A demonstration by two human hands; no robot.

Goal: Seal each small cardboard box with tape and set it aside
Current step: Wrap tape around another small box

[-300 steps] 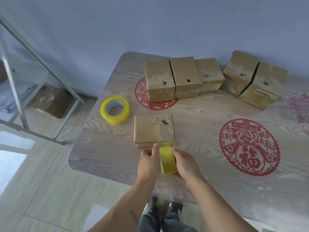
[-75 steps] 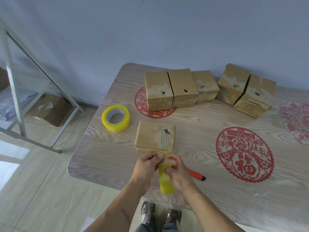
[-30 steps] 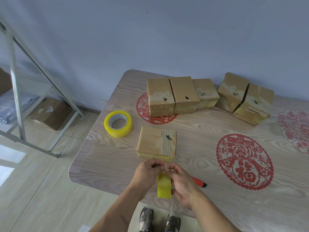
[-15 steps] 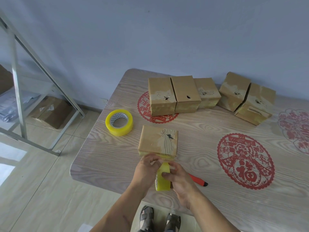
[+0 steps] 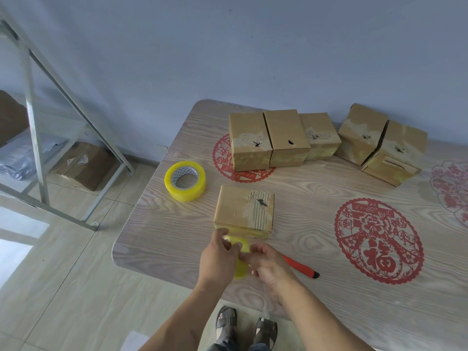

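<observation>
Tape end being worked loose at the near face of the box

Hands close together at the table's near edge, both on the small yellow tape roll (image 5: 240,259). Left hand (image 5: 219,259) pinches the upper part of the roll, up by the box's bottom front edge; right hand (image 5: 266,262) grips the roll from the other side, fingers curled on it. Versus half a second ago the roll sits tilted more toward the box and the left hand has crept up to it, so my read is tape is about to go on the near face, not yet stuck. Roll stands on edge, long axis running toward the box. Box being sealed (image 5: 244,211) lies flat mid-table, long side left-right, torn top patch facing up. Red cutter (image 5: 301,266) lies just right of the right hand, untouched. Spare big tape roll (image 5: 185,180) sits left of the box. Five other boxes (image 5: 286,138) are lined along the far edge of the table (image 5: 354,300)
</observation>
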